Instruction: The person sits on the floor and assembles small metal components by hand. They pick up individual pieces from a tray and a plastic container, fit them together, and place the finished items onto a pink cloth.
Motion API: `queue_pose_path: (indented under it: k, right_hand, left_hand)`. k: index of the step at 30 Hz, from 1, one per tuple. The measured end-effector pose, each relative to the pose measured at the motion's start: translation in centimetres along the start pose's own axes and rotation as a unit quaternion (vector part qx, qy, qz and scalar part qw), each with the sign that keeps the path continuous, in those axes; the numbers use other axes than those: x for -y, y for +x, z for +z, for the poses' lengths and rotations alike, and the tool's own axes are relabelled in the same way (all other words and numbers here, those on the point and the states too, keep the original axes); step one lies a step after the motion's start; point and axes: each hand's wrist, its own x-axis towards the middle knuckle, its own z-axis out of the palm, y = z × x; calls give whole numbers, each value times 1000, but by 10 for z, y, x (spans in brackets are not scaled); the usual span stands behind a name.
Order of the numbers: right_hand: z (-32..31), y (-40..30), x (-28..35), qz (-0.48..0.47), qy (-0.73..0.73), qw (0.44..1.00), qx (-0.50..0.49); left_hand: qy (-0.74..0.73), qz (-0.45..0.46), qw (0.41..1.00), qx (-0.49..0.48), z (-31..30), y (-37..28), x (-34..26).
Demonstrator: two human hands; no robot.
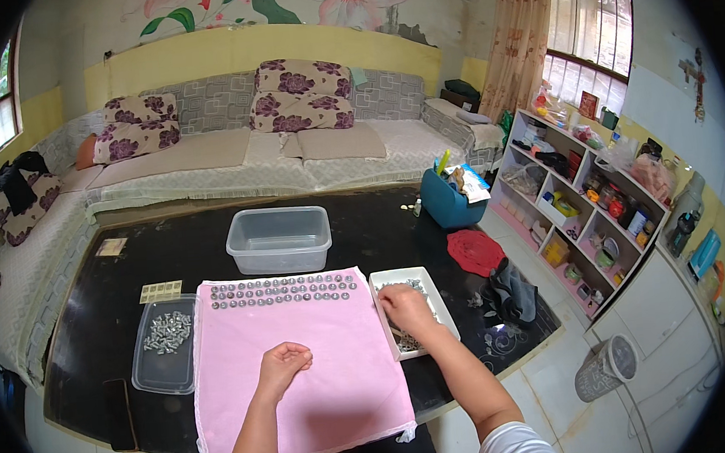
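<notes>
My right hand (407,309) is in the white tray (444,309) of small metal parts, its fingers bent down; whether they hold a part is hidden. Above the pink cloth (336,382) is my left hand (286,365), thumb and fingertips together; I cannot tell if something small is between them. Three rows of small round metal pieces (284,291) lie along the cloth's far edge. To the left, a clear plastic lid (147,374) holds a pile of small metal fittings (168,333). Beyond the cloth stands a clear plastic tub (281,258).
The black table (166,248) also bears a blue-green bin (450,200), a red mat (476,251), a dark grey cloth (511,294), a dark phone-like slab (120,415) and a printed sheet (161,291). A sofa (204,162) stands behind, a shelf unit (581,209) at right.
</notes>
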Motion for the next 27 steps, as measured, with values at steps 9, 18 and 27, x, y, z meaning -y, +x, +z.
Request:
queue_pose_path:
  k: [9,18,27]
  right_hand:
    - [-6,-25,-84,94,-124,985,69]
    - [-14,-30,-75,135,-92,975,151]
    - [-15,-34,-80,120,-98,962,224]
  left_hand:
    - [-13,14,1000,4,0,-1,-1]
    - [-18,16,1000,8,-1,-1,-1]
    - [-22,20,999,13,-2,-1,1]
